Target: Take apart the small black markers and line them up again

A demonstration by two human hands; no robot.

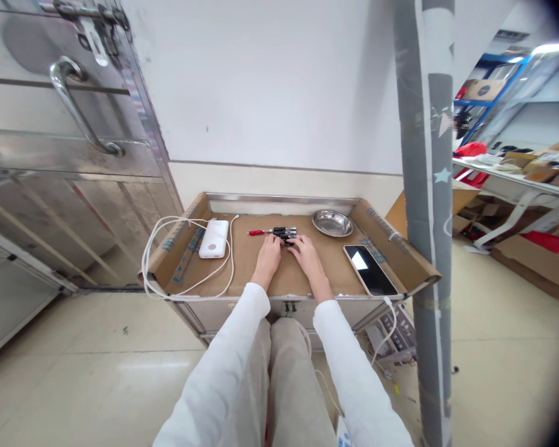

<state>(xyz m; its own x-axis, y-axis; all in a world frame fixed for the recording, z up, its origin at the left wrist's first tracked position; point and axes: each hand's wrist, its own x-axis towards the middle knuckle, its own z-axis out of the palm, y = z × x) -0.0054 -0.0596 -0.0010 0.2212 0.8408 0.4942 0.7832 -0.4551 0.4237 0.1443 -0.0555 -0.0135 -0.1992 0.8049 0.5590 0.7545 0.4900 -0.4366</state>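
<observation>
Writing: blue print runs along the left and right flaps of the cardboard lining the low bench, too small and skewed to read; no brand can be read on any item. The person sits at the bench, both forearms in white sleeves stretched forward side by side, knees between them. The left hand lies palm down on the cardboard, fingers pointing away from the body, tips at the near edge of the pens. The right hand lies just beside it, angled inward, its fingertips meeting the same cluster from the right. Whether either hand pinches a pen or only touches cannot be told; the fingers are too small to tell. The pens, dark-bodied, lie bunched at the middle of the bench toward its far wall. A red pen lies just left of them. Further left rests a white power bank, its white cable looping over the flap. A steel dish stands right of the pens, a phone screen-up nearer the right flap. A grey post rises at the right corner.
</observation>
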